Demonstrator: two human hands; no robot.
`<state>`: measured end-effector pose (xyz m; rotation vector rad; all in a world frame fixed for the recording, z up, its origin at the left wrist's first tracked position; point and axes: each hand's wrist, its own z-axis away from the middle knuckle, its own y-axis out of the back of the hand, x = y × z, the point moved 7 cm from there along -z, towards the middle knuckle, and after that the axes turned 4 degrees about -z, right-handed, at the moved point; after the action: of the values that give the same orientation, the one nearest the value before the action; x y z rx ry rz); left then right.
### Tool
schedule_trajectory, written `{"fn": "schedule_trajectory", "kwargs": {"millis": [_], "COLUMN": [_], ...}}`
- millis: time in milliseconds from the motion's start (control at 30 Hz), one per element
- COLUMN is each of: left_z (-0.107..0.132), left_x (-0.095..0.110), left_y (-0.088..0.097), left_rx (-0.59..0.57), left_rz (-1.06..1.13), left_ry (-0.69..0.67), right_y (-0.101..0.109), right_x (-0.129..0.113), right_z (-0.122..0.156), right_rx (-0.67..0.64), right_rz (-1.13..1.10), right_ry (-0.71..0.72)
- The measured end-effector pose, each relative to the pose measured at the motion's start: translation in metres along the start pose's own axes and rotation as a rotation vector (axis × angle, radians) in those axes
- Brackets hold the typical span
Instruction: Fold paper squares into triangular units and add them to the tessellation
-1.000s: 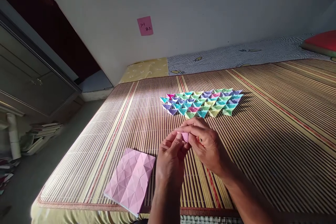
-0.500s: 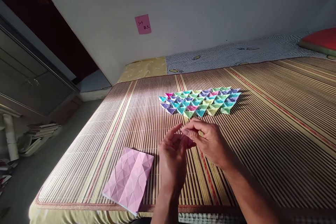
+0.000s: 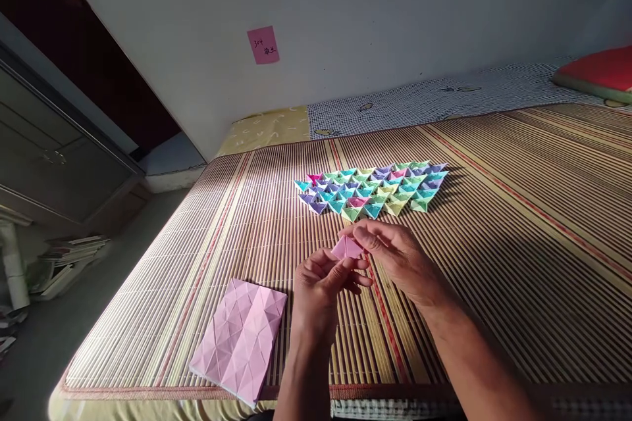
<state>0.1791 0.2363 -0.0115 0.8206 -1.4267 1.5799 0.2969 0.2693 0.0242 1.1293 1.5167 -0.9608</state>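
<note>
A small piece of folded pink paper [image 3: 347,248] is held up over the mat in front of me. My left hand [image 3: 323,276] pinches its lower edge between thumb and fingers. On the paper's upper right side is my right hand [image 3: 388,247], its thumb and forefinger closed at the edge. Beyond my hands, several rows of folded paper boats [image 3: 375,191] in green, blue, purple, yellow and pink stand close together. To the left of my left hand lies a flat pink creased paper stack [image 3: 241,335], its near corner at the mat's edge.
A striped bamboo mat [image 3: 187,263] covers the bed. A pink note [image 3: 263,45] with handwriting is stuck to the white wall. At the far right lies a red cushion [image 3: 600,71]. Books [image 3: 69,256] are piled on the floor at left.
The pink paper, mostly hidden by my fingers before, now shows flat and tilted towards me. My left hand has turned, with its thumb now on the paper's front. The view has shifted slightly.
</note>
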Motion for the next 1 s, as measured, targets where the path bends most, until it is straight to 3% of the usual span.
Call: {"fn": "schedule_trajectory", "kwargs": {"millis": [233, 467, 600, 800, 1000], "left_z": [0.002, 0.006, 0.008, 0.014, 0.048], "left_x": [0.001, 0.004, 0.005, 0.016, 0.024], "left_y": [-0.003, -0.003, -0.003, -0.006, -0.006], "left_rx": [-0.099, -0.226, -0.249, -0.261, -0.183], "left_rz": [0.015, -0.037, -0.047, -0.127, -0.122], "left_ry": [0.033, 0.049, 0.046, 0.02, 0.055], "right_y": [-0.007, -0.02, -0.02, -0.017, -0.029], "right_x": [0.018, 0.014, 0.006, -0.019, -0.046], "right_z": [0.002, 0.008, 0.009, 0.012, 0.034], "right_rx": [-0.207, -0.324, -0.274, -0.231, -0.232], "right_rz": [-0.401, -0.534, -0.434, -0.161, 0.054], "right_ry": [-0.135, -0.188, -0.177, -0.034, 0.051]}}
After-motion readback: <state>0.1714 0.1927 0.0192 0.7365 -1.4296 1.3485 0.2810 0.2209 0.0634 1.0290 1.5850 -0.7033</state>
